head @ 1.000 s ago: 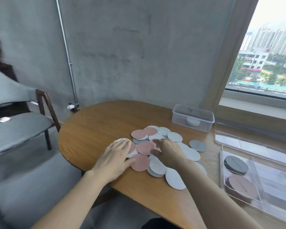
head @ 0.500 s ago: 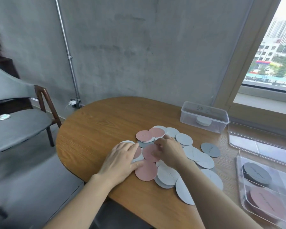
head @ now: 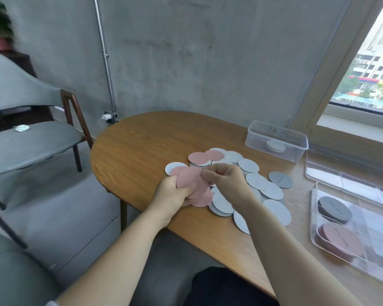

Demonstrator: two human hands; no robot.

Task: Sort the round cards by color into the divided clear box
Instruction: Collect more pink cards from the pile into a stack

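Note:
A heap of round cards, pale blue-grey (head: 258, 182) and pink (head: 205, 157), lies on the wooden table (head: 142, 151). My left hand (head: 171, 194) grips a small stack of pink cards (head: 189, 178) lifted off the heap. My right hand (head: 227, 180) pinches the right edge of that same pink stack. One dark grey card (head: 280, 180) lies apart on the right. The divided clear box (head: 314, 217) at the right edge holds a dark grey stack (head: 334, 209) and a pink stack (head: 338, 239) in separate compartments.
A small lidded clear tub (head: 276, 140) with a white puck inside stands behind the heap. A clear lid (head: 341, 175) lies beside the divided box. A grey chair (head: 31, 135) stands left of the table; a concrete wall and a window are behind.
My left hand went from lying flat on the cards to gripping a lifted pink stack. My right hand rose off the heap and now pinches that stack. The camera came closer.

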